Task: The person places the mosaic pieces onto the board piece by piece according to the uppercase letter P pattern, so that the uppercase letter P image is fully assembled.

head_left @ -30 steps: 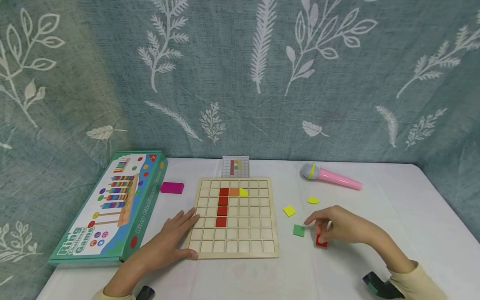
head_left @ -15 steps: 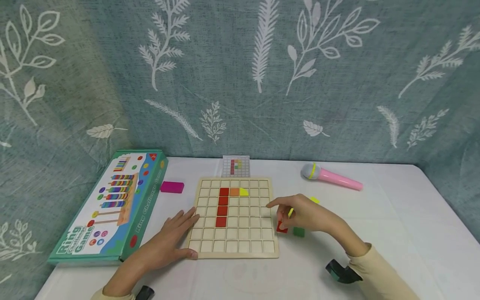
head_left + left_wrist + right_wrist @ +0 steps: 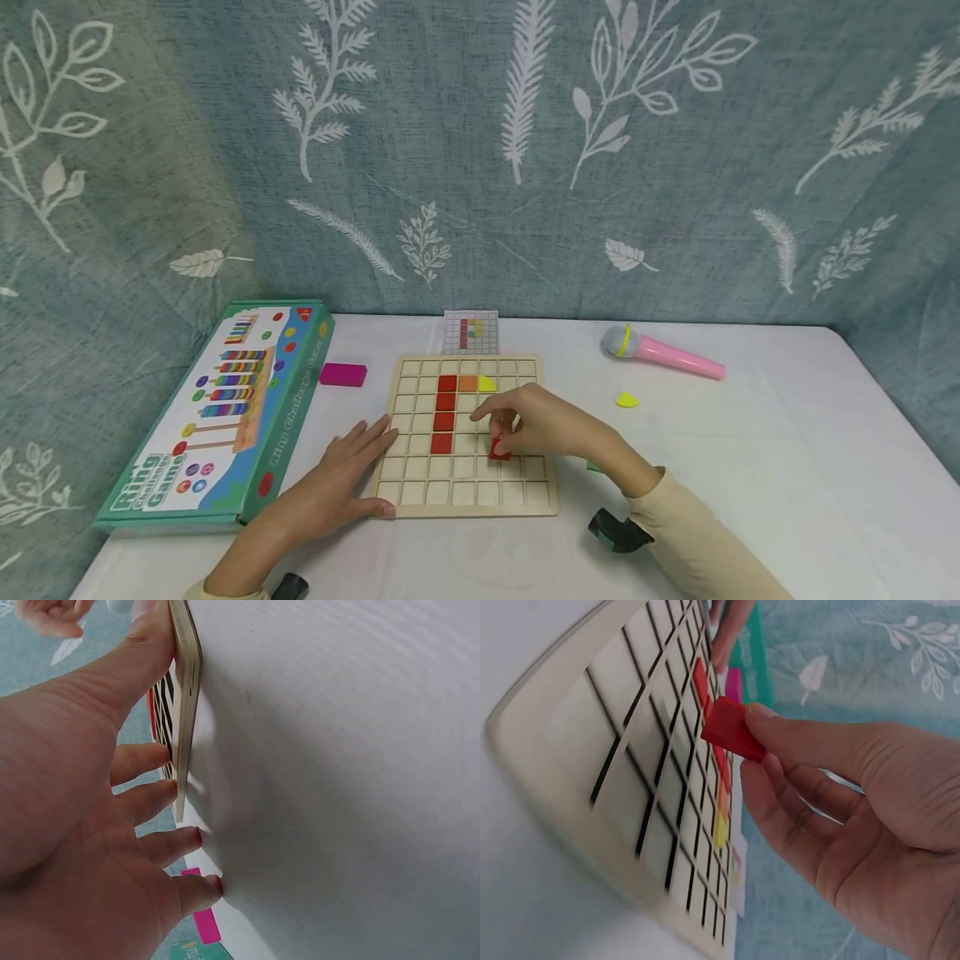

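Note:
A wooden grid board lies on the white table, with a column of red tiles, an orange tile and a yellow quarter-round tile set in it. My right hand hovers over the board's right half and pinches a red square tile between thumb and fingers. My left hand lies flat with straight fingers against the board's left edge, thumb on its near corner.
A green ring-game box lies at the left, a magenta block beside it. A pattern card stands behind the board. A pink toy microphone and a yellow tile lie at the right. A green tile peeks from behind my right wrist.
My right hand lifted the red tile from the table at the right and carried it leftward over the board. The left hand has stayed in place.

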`<state>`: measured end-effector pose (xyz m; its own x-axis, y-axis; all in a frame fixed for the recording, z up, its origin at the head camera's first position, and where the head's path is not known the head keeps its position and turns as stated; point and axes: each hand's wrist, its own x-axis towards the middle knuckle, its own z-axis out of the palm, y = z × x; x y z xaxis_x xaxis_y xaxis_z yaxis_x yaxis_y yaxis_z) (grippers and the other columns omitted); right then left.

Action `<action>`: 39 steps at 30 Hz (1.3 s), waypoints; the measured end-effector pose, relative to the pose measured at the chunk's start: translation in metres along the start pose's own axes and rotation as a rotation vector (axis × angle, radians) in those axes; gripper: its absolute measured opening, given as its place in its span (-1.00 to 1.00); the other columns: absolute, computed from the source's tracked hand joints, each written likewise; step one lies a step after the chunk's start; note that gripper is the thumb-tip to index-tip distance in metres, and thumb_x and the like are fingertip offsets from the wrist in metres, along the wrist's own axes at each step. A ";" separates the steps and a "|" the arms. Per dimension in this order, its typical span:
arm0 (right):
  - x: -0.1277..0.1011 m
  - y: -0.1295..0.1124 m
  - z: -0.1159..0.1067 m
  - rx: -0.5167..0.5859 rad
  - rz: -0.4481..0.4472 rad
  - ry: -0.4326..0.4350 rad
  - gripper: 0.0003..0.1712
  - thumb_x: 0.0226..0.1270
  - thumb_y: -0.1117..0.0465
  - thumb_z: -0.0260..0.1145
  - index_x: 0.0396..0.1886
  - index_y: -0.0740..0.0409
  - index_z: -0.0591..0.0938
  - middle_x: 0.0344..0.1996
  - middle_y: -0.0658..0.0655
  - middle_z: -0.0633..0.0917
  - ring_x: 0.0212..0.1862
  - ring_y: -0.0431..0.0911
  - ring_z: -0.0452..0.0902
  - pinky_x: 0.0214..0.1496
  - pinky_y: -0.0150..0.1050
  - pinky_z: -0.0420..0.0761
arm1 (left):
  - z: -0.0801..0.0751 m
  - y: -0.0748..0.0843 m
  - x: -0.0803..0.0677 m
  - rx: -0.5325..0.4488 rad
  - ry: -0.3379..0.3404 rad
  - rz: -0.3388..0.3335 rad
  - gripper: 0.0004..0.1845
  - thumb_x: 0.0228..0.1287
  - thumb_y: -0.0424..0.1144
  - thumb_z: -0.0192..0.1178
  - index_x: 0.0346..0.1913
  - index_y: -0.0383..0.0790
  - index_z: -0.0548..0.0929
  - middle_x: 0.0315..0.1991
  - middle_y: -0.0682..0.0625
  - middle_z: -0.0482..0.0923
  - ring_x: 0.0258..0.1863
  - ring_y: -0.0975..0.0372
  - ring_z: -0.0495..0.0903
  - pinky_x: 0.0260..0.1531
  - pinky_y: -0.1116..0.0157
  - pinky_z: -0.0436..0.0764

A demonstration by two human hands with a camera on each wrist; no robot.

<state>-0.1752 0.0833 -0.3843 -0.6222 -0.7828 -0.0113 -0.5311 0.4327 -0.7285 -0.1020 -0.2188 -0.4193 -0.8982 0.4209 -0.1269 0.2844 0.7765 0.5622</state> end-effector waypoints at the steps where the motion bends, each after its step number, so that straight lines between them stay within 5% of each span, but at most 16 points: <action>1: 0.003 -0.001 0.002 -0.001 -0.007 0.004 -0.58 0.16 0.44 0.43 0.06 0.29 0.65 -0.45 -0.08 0.62 -0.37 -0.30 0.56 -0.21 -0.42 0.63 | 0.000 0.000 0.000 0.002 -0.001 0.000 0.04 -0.06 0.14 0.45 0.45 -0.31 0.28 0.52 -0.26 0.05 0.46 -0.30 -0.06 0.33 -0.35 -0.06; 22: 0.049 -0.018 0.041 0.027 -0.001 -0.014 -0.63 0.16 0.42 0.44 0.01 0.27 0.68 -0.50 -0.05 0.63 -0.43 -0.31 0.47 -0.27 -0.48 0.54 | -0.002 0.000 -0.001 0.024 -0.004 0.013 0.04 -0.05 0.17 0.44 0.44 -0.32 0.29 0.51 -0.26 0.07 0.45 -0.31 -0.04 0.31 -0.36 -0.03; 39: 0.053 -0.019 0.058 -0.012 0.052 0.002 -0.73 0.24 0.38 0.40 -0.05 0.16 0.70 -0.50 -0.15 0.59 -0.43 -0.33 0.45 -0.32 -0.51 0.50 | 0.000 -0.002 -0.001 0.027 0.008 0.021 0.04 -0.05 0.15 0.45 0.43 -0.33 0.30 0.51 -0.26 0.07 0.45 -0.32 -0.03 0.31 -0.37 -0.02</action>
<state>-0.1648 0.0082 -0.4107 -0.6506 -0.7579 -0.0477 -0.5046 0.4784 -0.7187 -0.1015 -0.2207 -0.4196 -0.8946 0.4334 -0.1090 0.3118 0.7801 0.5425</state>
